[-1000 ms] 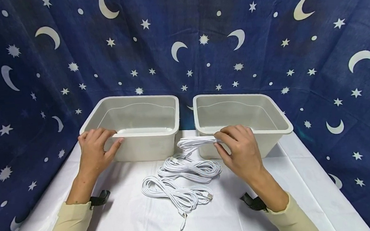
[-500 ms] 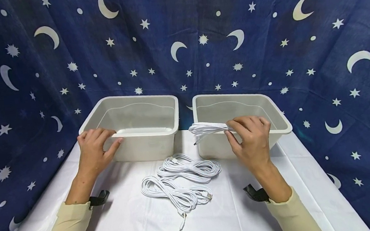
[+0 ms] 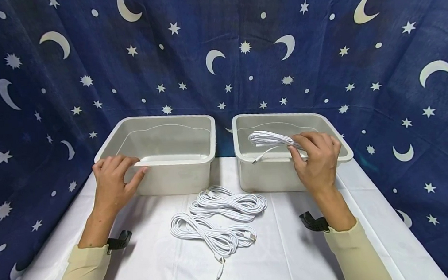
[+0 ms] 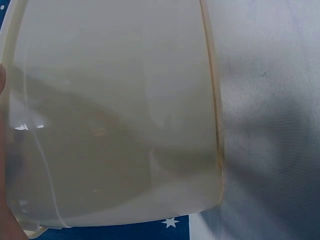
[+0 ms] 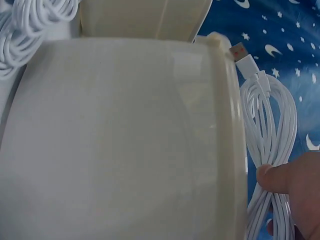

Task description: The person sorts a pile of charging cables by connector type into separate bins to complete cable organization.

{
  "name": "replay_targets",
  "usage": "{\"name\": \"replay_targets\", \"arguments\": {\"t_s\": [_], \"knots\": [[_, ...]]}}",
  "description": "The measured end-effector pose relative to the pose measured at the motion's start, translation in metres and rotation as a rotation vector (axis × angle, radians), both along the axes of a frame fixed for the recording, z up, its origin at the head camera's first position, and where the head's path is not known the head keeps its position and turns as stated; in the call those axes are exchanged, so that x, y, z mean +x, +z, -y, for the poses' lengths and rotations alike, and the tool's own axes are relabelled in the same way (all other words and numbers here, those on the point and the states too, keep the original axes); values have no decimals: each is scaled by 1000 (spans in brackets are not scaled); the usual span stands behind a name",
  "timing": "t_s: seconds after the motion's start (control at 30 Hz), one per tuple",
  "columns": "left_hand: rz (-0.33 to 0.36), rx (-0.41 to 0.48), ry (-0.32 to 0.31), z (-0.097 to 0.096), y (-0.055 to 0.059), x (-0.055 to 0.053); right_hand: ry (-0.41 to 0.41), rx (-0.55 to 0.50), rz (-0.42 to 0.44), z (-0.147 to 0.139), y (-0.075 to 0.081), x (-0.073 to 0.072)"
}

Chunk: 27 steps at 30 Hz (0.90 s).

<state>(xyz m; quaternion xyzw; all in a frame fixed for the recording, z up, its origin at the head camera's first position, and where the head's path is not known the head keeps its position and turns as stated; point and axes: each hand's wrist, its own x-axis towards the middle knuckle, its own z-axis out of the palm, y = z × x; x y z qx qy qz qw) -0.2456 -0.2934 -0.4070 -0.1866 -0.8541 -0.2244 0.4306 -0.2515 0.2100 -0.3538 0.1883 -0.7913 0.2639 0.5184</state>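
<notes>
In the head view, my right hand [image 3: 318, 160] pinches a coiled white USB cable [image 3: 269, 137] between thumb and fingers. That coil hangs above the front rim of the right grey plastic bin [image 3: 269, 178], and one plug end dangles over the rim. The right wrist view shows the thumb pressed across the cable bundle [image 5: 272, 120], with its USB plug [image 5: 247, 62] beside the bin's rim. My left hand [image 3: 112, 181] holds the front rim of the left grey bin [image 3: 175, 180], fingers over the edge and thumb outside. Its fingertips are hidden inside the bin.
Two more coiled white cables lie on the white tablecloth [image 3: 150, 262]: a rear one [image 3: 229, 204] and a front one [image 3: 212, 234] whose plug end points toward me. Behind both bins hangs a blue curtain [image 3: 249, 66] with moons and stars.
My right hand has carried the cable coil up, away from me and to the right, from beside the right bin to over its front rim. The left hand stays on its bin.
</notes>
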Motion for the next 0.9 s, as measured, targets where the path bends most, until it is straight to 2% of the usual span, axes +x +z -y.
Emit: {"name": "replay_targets", "arguments": {"t_s": [0.43, 0.6, 0.9], "knots": [[0, -6, -3, 0, 0, -1, -14, 66, 90, -12, -7, -9], [0, -3, -5, -1, 1, -1, -16, 52, 67, -11, -5, -8], [-2, -5, -2, -1, 1, 0, 76, 69, 26, 5, 0, 2]]}}
